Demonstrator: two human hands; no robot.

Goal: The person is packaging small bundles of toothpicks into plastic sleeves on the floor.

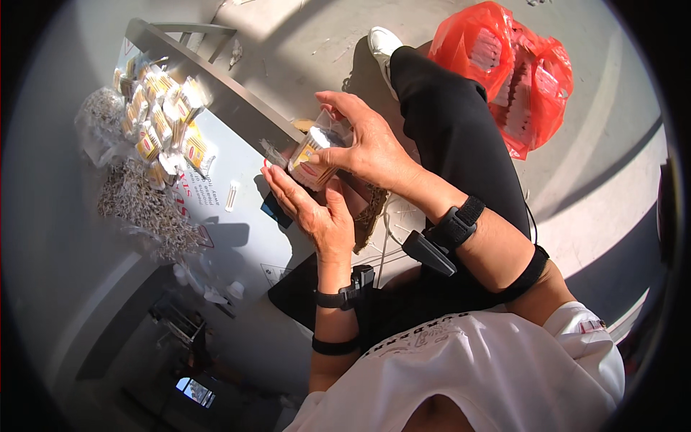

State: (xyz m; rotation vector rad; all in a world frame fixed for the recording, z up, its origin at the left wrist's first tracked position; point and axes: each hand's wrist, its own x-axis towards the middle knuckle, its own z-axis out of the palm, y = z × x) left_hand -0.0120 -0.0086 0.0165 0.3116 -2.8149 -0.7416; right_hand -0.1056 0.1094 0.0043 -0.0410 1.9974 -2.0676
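Both hands are on a clear plastic pack of cotton swabs [311, 167] with a yellow and red label, tilted above the edge of the machine top. My right hand [371, 146] grips its upper part, with the thumb across the front and the fingers around the far side. My left hand [313, 214] cups the lower end between its thumb and extended fingers. Loose clear film shows at the pack's upper end. To the left lies a heap of similar yellow-labelled swab packs [162, 119], beside a pile of loose swabs [144, 209].
A long metal rail [223, 79] borders the pale machine top [237, 230]. One small swab bundle [232, 196] lies there alone. A clear bag [101, 119] sits at far left. On the floor stands a red plastic bag [554, 79] of pale packs, near my leg [461, 129].
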